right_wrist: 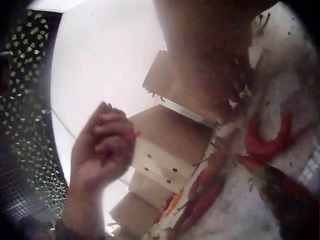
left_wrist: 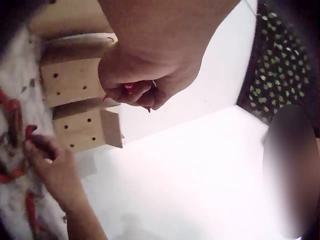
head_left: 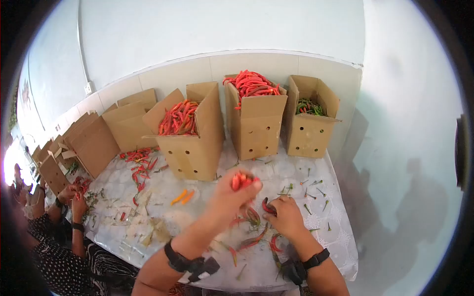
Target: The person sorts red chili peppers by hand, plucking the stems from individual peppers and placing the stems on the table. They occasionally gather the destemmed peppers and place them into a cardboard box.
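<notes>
My left hand [head_left: 228,200], raised over the table, grips several red chili peppers [head_left: 242,180]; red tips poke out of the curled fingers in both wrist views. Lower and to its right, my right hand [head_left: 287,217] pinches one dark red chili pepper [head_left: 268,206] between thumb and fingers, close over the tabletop. Around and below the hands lie loose chilies [head_left: 253,240], some partly green. In the right wrist view a curved red chili [right_wrist: 267,142] lies near my right hand [right_wrist: 220,85]. Green stems [head_left: 307,208] are scattered right of that hand.
Behind the hands stand cardboard boxes of red chilies: one at the left [head_left: 182,158], one heaped full [head_left: 259,123]. Another box [head_left: 310,135] has green chilies. Two orange chilies [head_left: 182,197] lie left of my hands. At far left, another person's hands [head_left: 74,200] handle chilies. A wall [head_left: 405,148] bounds the right.
</notes>
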A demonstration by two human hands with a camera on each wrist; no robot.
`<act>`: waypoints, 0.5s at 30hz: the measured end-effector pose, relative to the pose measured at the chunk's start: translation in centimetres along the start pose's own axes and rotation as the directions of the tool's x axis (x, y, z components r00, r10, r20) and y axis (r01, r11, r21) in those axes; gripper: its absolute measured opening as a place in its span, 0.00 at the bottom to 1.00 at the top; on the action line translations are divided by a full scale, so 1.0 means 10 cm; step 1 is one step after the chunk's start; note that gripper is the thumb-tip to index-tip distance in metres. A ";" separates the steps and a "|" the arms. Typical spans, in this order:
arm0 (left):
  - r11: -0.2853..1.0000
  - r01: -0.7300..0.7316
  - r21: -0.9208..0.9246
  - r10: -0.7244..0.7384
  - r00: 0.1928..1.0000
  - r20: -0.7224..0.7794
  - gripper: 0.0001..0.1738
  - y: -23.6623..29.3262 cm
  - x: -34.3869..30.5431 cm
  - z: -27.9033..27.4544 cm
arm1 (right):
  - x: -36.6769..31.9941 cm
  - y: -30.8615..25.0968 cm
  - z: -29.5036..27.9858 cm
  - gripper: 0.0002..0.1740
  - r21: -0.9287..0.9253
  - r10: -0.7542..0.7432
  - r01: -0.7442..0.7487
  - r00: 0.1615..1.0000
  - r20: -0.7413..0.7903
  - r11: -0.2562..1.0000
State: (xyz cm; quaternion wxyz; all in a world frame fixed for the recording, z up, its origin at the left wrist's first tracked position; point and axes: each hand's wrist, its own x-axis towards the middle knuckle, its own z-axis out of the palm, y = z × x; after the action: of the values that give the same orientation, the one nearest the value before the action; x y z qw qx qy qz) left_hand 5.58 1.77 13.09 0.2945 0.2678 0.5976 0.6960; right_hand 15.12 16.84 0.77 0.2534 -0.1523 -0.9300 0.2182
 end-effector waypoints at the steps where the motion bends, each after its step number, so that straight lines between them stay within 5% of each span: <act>1: 0.989 -0.081 0.124 0.081 0.997 0.005 0.10 0.15 0.10 0.04 | 0.01 0.04 0.00 0.14 -0.005 -0.018 0.018 0.999 0.032 1.000; 3: 0.874 -0.366 0.318 0.390 0.921 -0.012 0.11 0.40 0.36 0.13 | 0.00 0.06 0.01 0.14 -0.022 0.008 -0.008 0.999 0.032 1.000; 5: 0.574 -0.533 0.622 0.652 0.757 0.047 0.13 0.60 0.78 0.14 | 0.01 0.07 0.03 0.13 0.012 0.034 -0.034 0.999 -0.008 0.999; 9: 0.224 -0.493 0.841 0.730 0.656 0.191 0.14 1.04 1.52 0.26 | 0.04 0.03 0.03 0.10 0.204 0.098 -0.066 0.984 -0.148 0.977; 15: 0.010 -0.428 0.904 0.686 0.661 0.305 0.15 1.44 2.35 0.40 | 0.08 -0.05 -0.05 0.09 0.225 0.119 -0.046 0.940 -0.320 0.973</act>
State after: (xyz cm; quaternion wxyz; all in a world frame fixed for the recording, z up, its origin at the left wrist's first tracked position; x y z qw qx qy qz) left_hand -8.84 20.04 28.39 -0.2913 0.5189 0.7503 0.2879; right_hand 14.62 16.91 1.78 0.4114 -0.1976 -0.8380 0.2991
